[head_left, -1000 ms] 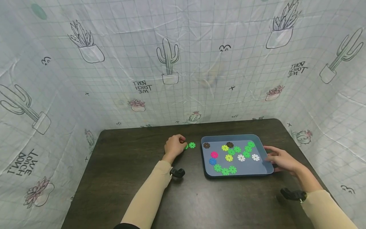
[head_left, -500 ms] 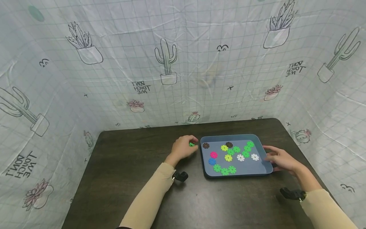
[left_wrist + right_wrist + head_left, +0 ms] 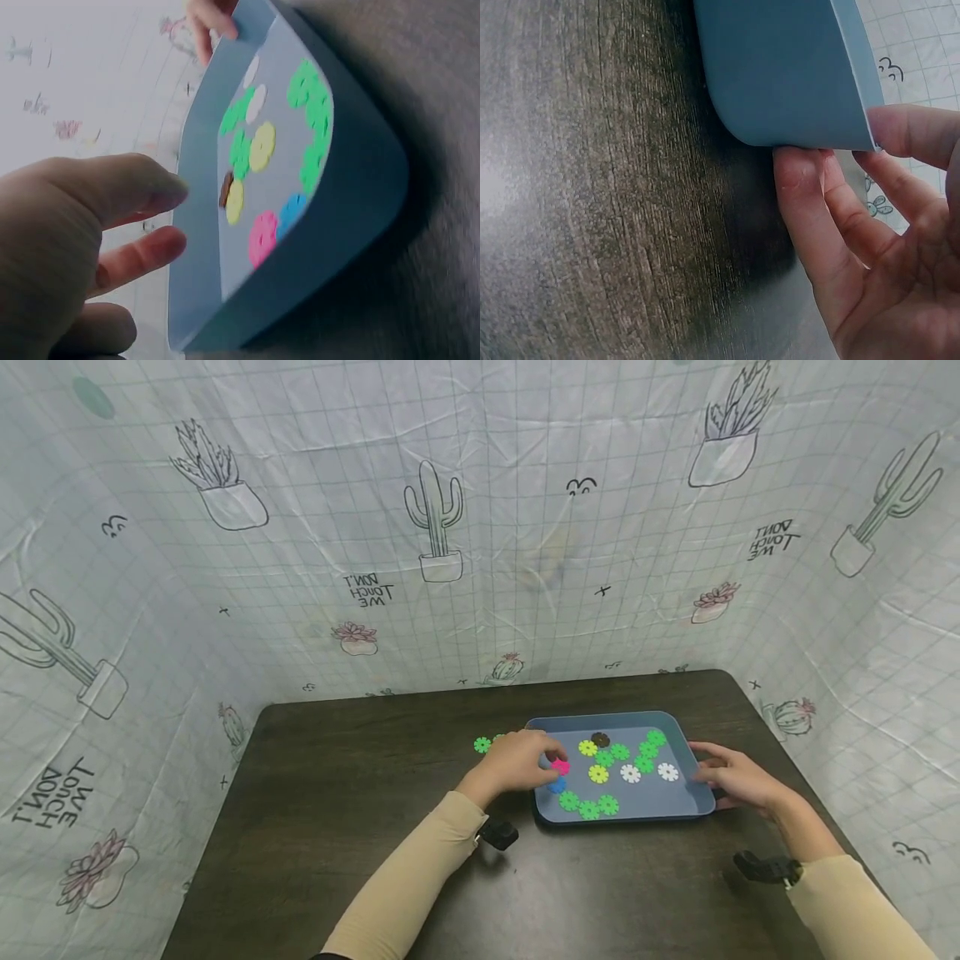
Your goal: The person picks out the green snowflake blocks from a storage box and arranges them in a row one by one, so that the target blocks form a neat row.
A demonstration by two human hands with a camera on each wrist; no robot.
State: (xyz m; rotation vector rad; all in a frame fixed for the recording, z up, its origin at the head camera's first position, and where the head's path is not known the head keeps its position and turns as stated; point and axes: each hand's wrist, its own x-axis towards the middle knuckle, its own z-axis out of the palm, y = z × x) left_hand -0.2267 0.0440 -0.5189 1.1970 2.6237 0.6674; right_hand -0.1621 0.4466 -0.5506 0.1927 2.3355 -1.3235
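My left hand [image 3: 516, 762] is over the left edge of a blue-grey tray [image 3: 652, 797], beside a pink snowflake disc [image 3: 562, 767] and a blue snowflake disc [image 3: 557, 786]. In the left wrist view, its thumb and fingers [image 3: 142, 259] are spread apart with nothing between them, close to the tray wall. My right hand [image 3: 738, 779] grips the tray's right end. The right wrist view shows one fingertip over the rim and other fingers [image 3: 802, 180] against the outer wall. Green discs [image 3: 590, 809], yellow discs [image 3: 598, 773] and white discs [image 3: 631, 773] lie in the tray.
Green discs [image 3: 482, 745] lie on the dark wooden table [image 3: 360, 752] left of the tray, one partly hidden behind my left hand. A brown disc [image 3: 601, 739] is near the tray's back wall. A patterned cloth [image 3: 517, 568] surrounds the table's back and sides.
My left hand has moved right, from the green discs on the table to above the tray's left edge. It now hides the brown disc there. The right hand stays at the tray.
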